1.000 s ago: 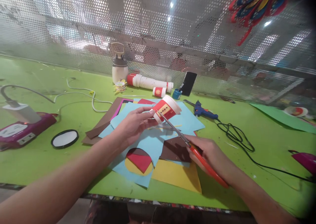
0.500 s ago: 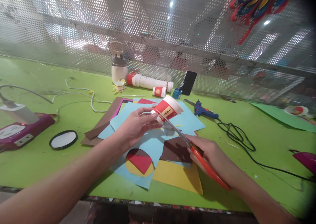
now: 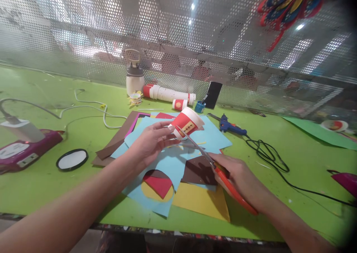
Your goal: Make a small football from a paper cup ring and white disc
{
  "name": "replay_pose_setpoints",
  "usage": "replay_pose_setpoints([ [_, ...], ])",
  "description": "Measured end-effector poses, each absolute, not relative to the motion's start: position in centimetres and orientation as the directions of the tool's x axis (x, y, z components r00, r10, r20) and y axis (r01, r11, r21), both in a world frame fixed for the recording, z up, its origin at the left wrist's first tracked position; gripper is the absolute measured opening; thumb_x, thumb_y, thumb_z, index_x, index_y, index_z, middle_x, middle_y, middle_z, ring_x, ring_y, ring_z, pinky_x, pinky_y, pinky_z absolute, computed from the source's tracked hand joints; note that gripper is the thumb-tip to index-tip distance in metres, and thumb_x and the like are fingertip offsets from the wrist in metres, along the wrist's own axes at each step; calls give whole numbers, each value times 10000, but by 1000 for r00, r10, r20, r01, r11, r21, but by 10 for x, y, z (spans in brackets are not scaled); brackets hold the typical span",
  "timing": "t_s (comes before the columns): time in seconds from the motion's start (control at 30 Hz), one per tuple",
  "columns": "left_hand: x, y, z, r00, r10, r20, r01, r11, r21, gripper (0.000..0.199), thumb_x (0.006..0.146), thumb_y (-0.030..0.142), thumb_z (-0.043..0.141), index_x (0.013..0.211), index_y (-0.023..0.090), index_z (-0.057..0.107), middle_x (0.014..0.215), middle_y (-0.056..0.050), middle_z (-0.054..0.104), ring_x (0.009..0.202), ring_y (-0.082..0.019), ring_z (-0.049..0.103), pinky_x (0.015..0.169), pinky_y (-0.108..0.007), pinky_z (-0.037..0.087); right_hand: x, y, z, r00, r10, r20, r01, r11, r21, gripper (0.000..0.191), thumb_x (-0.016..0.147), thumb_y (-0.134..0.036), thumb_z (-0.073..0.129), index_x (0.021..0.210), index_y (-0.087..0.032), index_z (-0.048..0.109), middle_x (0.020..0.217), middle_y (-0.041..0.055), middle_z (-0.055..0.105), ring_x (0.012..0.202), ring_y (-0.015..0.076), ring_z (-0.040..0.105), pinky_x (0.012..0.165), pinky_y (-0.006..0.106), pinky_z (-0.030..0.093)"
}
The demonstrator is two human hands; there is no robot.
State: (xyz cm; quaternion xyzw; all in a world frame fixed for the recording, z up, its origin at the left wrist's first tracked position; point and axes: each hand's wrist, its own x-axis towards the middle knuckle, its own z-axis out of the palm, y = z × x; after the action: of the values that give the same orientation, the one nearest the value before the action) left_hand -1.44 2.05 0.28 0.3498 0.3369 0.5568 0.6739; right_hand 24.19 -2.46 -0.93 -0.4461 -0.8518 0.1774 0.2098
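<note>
My left hand (image 3: 152,139) grips a red and white paper cup (image 3: 186,122), tilted with its wide end up and to the right. Its fingers close round the narrow end. In my right hand (image 3: 237,175) are scissors (image 3: 227,182) with orange-red handles. One blade lies across the near side of the cup, by the yellow label; the cup partly hides how the blades stand. Below both hands lie overlapping sheets of light blue paper (image 3: 167,163), one with a round hole, and a yellow sheet (image 3: 200,201) and a brown sheet (image 3: 199,171).
Behind are a stack of paper cups (image 3: 167,94), another cup (image 3: 179,104), a spray bottle (image 3: 135,78) and a blue pot (image 3: 200,106). A blue glue gun (image 3: 231,126) with its black cord lies right. Left are a purple power strip (image 3: 30,152) and a black-rimmed disc (image 3: 71,159).
The cup has shifted slightly left and turned a little in my left hand. My right hand and the scissors stay nearly in place.
</note>
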Motion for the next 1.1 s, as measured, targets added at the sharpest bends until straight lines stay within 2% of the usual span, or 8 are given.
replay_pose_setpoints([
  [0.13,-16,21,2,186,982,-42,-499,132,857,227,808,125,705,1033,98,703,1016,-144,747,858,-247,732,852,-415,585,246,-20,-10,-548,806,225,662,582,-472,396,894,-112,500,1265,-185,616,978,61,707,851,203,650,764,295,505],
  [0.3,-13,20,1,218,976,-25,-488,131,863,222,770,149,758,985,94,751,985,-140,751,842,-229,719,877,-404,557,245,-20,-5,-555,805,210,654,578,-488,370,920,-141,508,1268,-205,615,1085,70,704,965,228,652,845,323,496],
  [0.47,-11,16,3,200,979,-37,-486,132,864,210,759,138,763,963,84,754,962,-138,752,821,-219,714,864,-386,550,239,-25,2,-522,837,161,678,523,-516,353,938,-146,488,1253,-220,628,1003,53,699,901,220,645,812,319,494],
  [0.6,-11,15,3,189,981,-39,-465,125,877,247,764,155,770,1001,94,740,999,-139,748,843,-227,714,865,-396,547,241,-27,0,-504,852,144,686,496,-533,342,958,-169,476,1250,-236,640,1011,47,703,904,229,643,821,332,490],
  [0.73,-13,18,0,176,983,-48,-463,126,878,284,762,148,768,1039,104,725,1064,-140,737,907,-235,705,890,-403,544,244,-26,-5,-499,848,180,692,515,-507,342,957,-160,467,1241,-209,649,999,59,715,891,235,656,827,343,494],
  [0.87,-15,22,-1,202,977,-63,-511,160,845,217,805,183,706,989,73,731,1098,-178,729,965,-268,697,914,-426,550,244,-26,-6,-512,832,215,684,546,-484,337,939,-148,488,1230,-200,651,1038,71,728,911,240,668,821,335,506],
  [0.97,-16,23,0,229,970,-79,-521,190,832,177,807,177,697,942,70,738,1078,-172,737,969,-264,704,948,-410,541,244,-23,-3,-536,815,222,667,569,-481,348,941,-153,491,1254,-203,634,1067,70,725,946,232,669,840,321,507],
  [1.1,-14,21,2,212,976,-37,-506,143,851,202,784,171,745,964,79,736,1030,-153,752,925,-242,718,945,-384,536,245,-20,-1,-564,794,226,650,596,-472,335,936,-143,489,1235,-201,629,1045,58,721,924,213,657,819,297,500],
])
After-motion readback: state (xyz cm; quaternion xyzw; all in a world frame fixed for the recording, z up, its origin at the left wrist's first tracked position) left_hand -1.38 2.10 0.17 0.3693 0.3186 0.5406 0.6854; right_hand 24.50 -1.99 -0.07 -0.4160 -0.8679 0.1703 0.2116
